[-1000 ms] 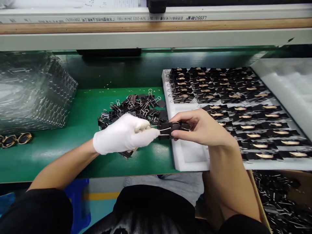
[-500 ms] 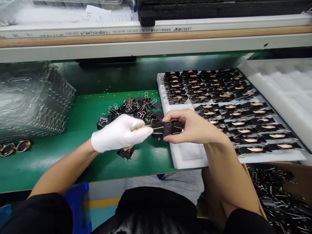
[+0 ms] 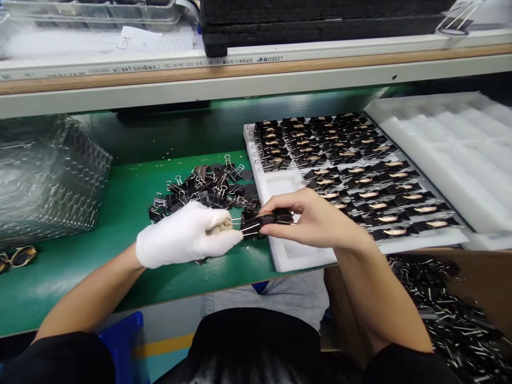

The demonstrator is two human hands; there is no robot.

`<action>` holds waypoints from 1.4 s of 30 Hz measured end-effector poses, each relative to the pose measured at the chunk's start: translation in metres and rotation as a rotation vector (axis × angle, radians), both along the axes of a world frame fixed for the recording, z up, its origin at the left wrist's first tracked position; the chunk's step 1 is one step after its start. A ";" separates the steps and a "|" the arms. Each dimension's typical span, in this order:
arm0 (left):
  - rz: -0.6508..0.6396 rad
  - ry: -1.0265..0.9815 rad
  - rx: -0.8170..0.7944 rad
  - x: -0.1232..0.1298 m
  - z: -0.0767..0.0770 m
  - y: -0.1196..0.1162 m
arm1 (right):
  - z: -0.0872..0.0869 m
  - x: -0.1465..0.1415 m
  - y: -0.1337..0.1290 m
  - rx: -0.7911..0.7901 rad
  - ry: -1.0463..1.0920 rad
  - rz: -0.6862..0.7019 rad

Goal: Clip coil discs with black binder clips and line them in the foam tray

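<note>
My left hand [image 3: 188, 234], in a white glove, pinches the wire handles of a black binder clip [image 3: 251, 223] from the left. Bare, my right hand [image 3: 304, 218] closes its thumb and fingers round a dark flat piece [image 3: 269, 219] beside that clip, with more black clip parts partly hidden under the fingers. Behind my left hand lies a pile of black binder clips [image 3: 204, 186] mixed with dark round discs. To the right, a white foam tray [image 3: 282, 261] holds rows of black clips, each with a pale piece between them; my right hand is over its left part.
Stacked clear plastic trays [image 3: 48, 181] stand at the left, with sunglasses [image 3: 24, 256] before them. A shelf edge [image 3: 256, 80] crosses above the green table [image 3: 120, 288]. Another white foam tray [image 3: 444, 154] lies far right. Below right, a cardboard box [image 3: 488, 288] holds many loose clips.
The view has shifted somewhat to the right. Both hands still hold the clips, and the held pieces have turned so that the dark flat piece now shows edge-on.
</note>
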State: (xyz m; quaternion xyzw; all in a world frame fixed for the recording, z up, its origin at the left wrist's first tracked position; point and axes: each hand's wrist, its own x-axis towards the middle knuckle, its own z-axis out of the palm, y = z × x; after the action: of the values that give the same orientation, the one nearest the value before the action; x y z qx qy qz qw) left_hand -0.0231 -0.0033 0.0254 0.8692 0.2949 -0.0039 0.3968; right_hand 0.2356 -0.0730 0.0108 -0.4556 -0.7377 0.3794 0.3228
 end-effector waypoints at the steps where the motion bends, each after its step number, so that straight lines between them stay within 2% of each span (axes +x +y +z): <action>1: -0.009 -0.009 -0.042 0.001 0.000 0.000 | 0.000 -0.001 -0.007 0.094 -0.037 -0.006; 5: 0.062 -0.040 -0.393 0.011 0.001 -0.005 | -0.011 -0.005 -0.041 0.547 -0.255 -0.169; 7: 0.049 0.006 -0.539 0.022 0.003 -0.008 | -0.019 -0.002 -0.053 0.634 -0.344 -0.214; 8: 0.027 0.019 -0.559 0.027 0.005 -0.009 | -0.023 0.001 -0.057 0.654 -0.366 -0.229; 10: 0.017 0.015 -0.498 0.038 0.008 -0.009 | -0.029 0.010 -0.061 0.679 -0.355 -0.273; 12: 0.037 -0.004 -0.377 0.046 0.011 -0.008 | -0.031 0.019 -0.061 0.617 -0.259 -0.344; 14: 0.041 -0.014 -0.285 0.053 0.012 -0.006 | -0.029 0.025 -0.059 0.402 -0.120 -0.388; 16: 0.025 -0.027 -0.253 0.058 0.010 -0.005 | -0.027 0.029 -0.056 0.147 0.001 -0.419; 18: 0.023 -0.032 -0.241 0.063 0.007 -0.005 | -0.026 0.029 -0.053 -0.021 0.075 -0.445; 21: 0.045 -0.035 -0.248 0.069 0.002 -0.005 | -0.029 0.027 -0.049 -0.097 0.167 -0.490; 24: 0.077 -0.030 -0.338 0.073 0.000 -0.007 | -0.032 0.027 -0.047 -0.111 0.239 -0.501; 28: 0.100 0.001 -0.429 0.078 0.001 -0.006 | -0.035 0.036 -0.045 -0.136 0.231 -0.477; 30: 0.063 0.000 -0.369 0.082 -0.001 0.000 | -0.034 0.039 -0.045 -0.094 0.146 -0.484; 31: 0.051 -0.016 -0.298 0.086 -0.003 0.005 | -0.034 0.040 -0.046 -0.022 0.083 -0.526; 34: 0.125 -0.096 0.028 0.101 -0.017 0.025 | -0.038 0.029 -0.052 0.362 -0.094 -0.774; 36: 0.222 -0.123 0.230 0.114 -0.030 0.041 | -0.045 0.015 -0.057 0.565 -0.147 -0.820; 38: 0.271 -0.104 0.351 0.126 -0.042 0.054 | -0.055 -0.001 -0.061 0.621 -0.175 -0.683; 40: 0.274 -0.070 0.403 0.136 -0.052 0.063 | -0.066 -0.014 -0.062 0.606 -0.206 -0.509; 42: 0.254 -0.018 0.429 0.142 -0.057 0.066 | -0.076 -0.020 -0.061 0.611 -0.237 -0.402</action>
State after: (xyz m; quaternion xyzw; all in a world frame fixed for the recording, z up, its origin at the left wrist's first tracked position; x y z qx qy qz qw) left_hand 0.1189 0.0630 -0.0319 0.8895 0.3923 0.1163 0.2032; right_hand 0.2159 -0.1340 -0.0654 -0.5148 -0.7449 0.0161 0.4241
